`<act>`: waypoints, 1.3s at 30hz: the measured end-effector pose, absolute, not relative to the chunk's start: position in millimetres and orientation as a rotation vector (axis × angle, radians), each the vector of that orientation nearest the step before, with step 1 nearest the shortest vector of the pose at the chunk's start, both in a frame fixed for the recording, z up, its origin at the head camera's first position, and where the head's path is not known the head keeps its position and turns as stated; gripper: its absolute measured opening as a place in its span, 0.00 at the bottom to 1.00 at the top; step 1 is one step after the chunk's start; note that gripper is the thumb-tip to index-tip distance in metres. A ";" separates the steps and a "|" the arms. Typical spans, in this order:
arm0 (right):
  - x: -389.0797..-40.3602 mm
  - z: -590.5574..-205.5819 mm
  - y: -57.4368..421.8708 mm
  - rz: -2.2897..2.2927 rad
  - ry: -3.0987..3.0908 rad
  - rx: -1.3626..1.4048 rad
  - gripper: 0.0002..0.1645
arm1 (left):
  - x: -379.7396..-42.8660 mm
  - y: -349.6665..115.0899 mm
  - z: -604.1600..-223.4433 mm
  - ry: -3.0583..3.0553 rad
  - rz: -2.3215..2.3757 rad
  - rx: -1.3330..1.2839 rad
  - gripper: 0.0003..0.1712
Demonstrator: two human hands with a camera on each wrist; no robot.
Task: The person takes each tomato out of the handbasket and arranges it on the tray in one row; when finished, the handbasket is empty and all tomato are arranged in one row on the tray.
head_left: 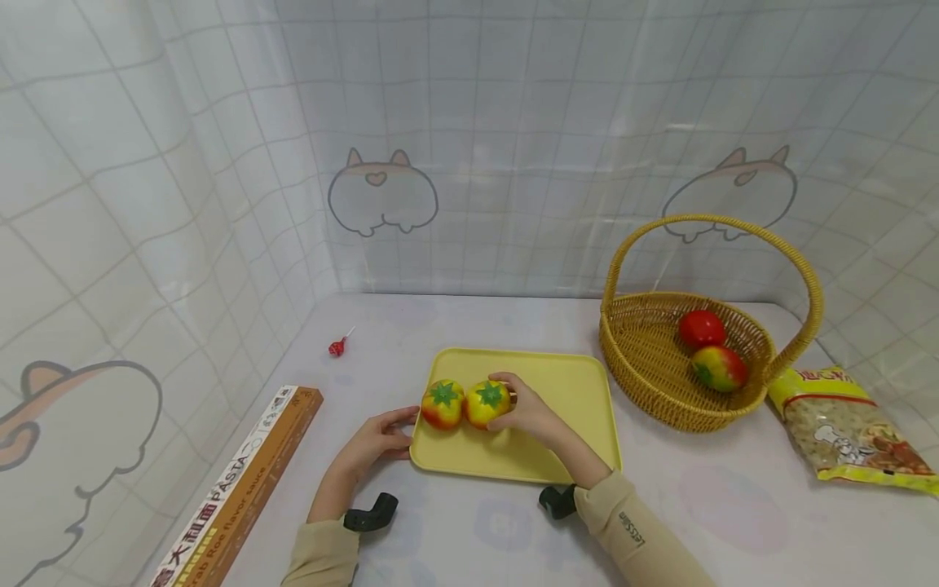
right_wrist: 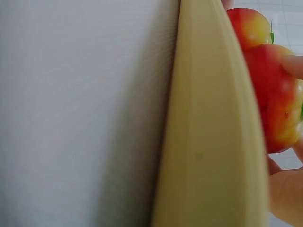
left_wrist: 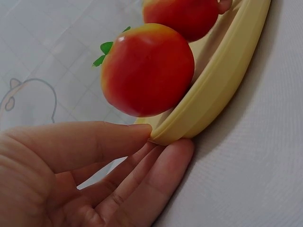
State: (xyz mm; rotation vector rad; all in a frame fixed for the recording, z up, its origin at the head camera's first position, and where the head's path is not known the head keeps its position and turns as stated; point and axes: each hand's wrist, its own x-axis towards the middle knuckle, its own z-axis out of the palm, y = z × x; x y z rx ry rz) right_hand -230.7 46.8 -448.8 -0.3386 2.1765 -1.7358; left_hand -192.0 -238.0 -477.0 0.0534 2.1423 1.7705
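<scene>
Two red-and-yellow tomatoes with green leafy tops lie side by side on the left part of a yellow tray (head_left: 565, 391). My right hand (head_left: 534, 414) grips the right tomato (head_left: 482, 410), thumb and fingers on its sides. The left tomato (head_left: 442, 414) appears to touch it and has no hand on it. At the tray's left edge, my left hand (head_left: 372, 444) pinches the rim. In the left wrist view its thumb (left_wrist: 128, 137) lies on the rim and its fingers are below. The right wrist view shows mostly the tray's side wall (right_wrist: 203, 142), with part of the hand cut off.
Right of the tray stands a wicker basket (head_left: 638, 379) with a tall handle, holding a red tomato (head_left: 702, 328) and a red-yellow one (head_left: 720, 369). A pasta bag (head_left: 844, 432) lies beyond it. At left are a long pasta box (head_left: 242, 489) and a red lollipop (head_left: 337, 347).
</scene>
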 end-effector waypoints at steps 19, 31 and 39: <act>-226.3 -438.7 52.8 -1.684 2.130 -0.438 0.52 | -192.7 -238.5 -479.8 2.115 1.778 0.071 0.34; -226.7 -426.4 77.5 -1.676 2.235 -0.379 0.51 | -193.3 -239.1 -479.9 2.128 1.774 0.047 0.34; -227.5 -413.6 106.1 -1.775 2.231 -0.387 0.51 | -193.2 -238.7 -478.4 2.122 1.774 0.042 0.34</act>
